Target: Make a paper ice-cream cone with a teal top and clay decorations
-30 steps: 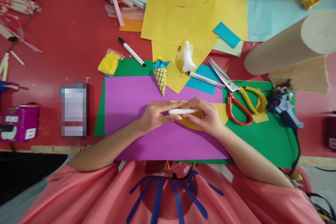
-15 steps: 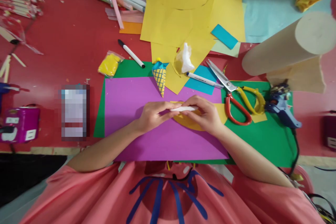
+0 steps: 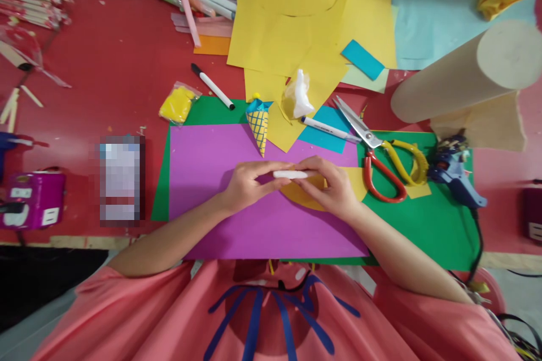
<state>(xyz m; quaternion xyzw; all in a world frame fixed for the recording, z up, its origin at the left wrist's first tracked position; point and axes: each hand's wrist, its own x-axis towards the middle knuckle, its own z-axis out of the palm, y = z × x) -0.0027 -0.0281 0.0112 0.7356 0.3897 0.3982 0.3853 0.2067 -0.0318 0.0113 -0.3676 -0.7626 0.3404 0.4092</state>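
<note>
A short white roll of modelling clay (image 3: 290, 174) is pinched between the fingertips of my left hand (image 3: 249, 185) and my right hand (image 3: 336, 185). It lies level, with my thumbs below it and my fingers above. Under my hands are a purple sheet (image 3: 254, 231) and a rounded yellow paper piece (image 3: 307, 197), partly hidden by my right hand. Just beyond stands out a small paper cone (image 3: 258, 127) with a blue grid and a yellow ball on top. More white clay (image 3: 301, 96) sits in a clear wrapper behind it.
Scissors (image 3: 369, 138) with red and yellow handles lie at right, beside a blue glue gun (image 3: 459, 172) and a thick cardboard tube (image 3: 457, 67). Markers (image 3: 214, 89), a packet of yellow clay (image 3: 178, 103), yellow sheets (image 3: 296, 28) and a purple box (image 3: 34, 200) surround the work area.
The white clay roll has shifted slightly to the left between my fingertips, and my right hand's fingers have moved a little. Everything else stays in place.
</note>
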